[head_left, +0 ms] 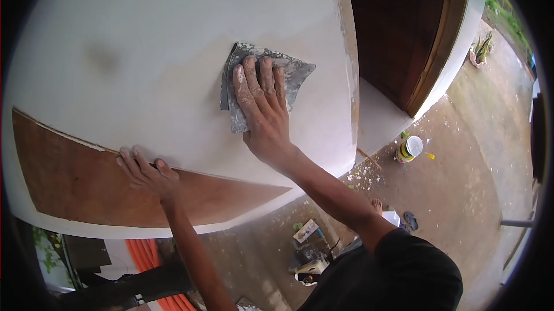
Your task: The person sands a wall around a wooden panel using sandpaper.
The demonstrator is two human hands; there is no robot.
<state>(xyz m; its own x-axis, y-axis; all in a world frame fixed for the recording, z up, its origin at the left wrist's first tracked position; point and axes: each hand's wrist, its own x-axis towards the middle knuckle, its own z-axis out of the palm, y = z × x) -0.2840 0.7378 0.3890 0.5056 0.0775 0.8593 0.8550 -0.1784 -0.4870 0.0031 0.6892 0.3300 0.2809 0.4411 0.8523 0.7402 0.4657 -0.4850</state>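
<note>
Sandpaper sheet [262,83] lies flat under my right hand [262,109], fingers spread, pressing it to the wall [144,51]; left hand [144,172], lower left, braces open-palmed there, grasping nothing.

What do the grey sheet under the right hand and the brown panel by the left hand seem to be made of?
Grey sheet: likely sandpaper or abrasive cloth, thin, creased, dusted white, pressed flat to the wall by the right hand. Brown panel: looks like plywood or painted board, matte reddish-brown with faint grain; the left hand rests on its upper edge.
</note>
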